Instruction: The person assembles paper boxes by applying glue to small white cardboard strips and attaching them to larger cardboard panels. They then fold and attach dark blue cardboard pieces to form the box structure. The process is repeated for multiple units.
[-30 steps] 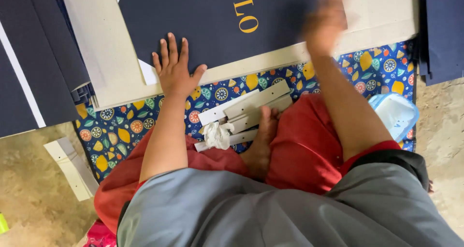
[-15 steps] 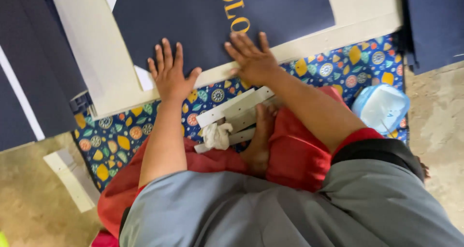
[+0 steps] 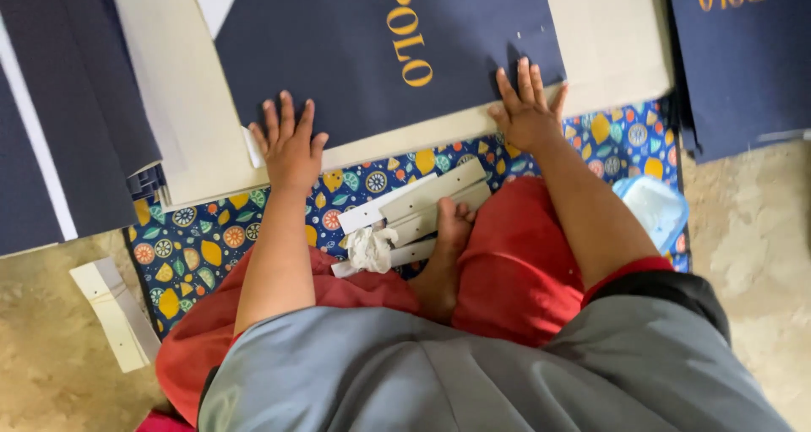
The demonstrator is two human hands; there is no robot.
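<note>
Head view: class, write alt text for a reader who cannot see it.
Both hands, left hand and right hand, press flat on a navy sheet lying on pale cardboard, over a patterned mat. White strips lie near the person's foot.

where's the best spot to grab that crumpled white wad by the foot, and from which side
Probably pinch the crumpled white wad at its raised top folds, coming straight down from above. It lies loose on the pale card strips, with the bare foot close on its right, so a grip from above or the left is least crowded.
</note>
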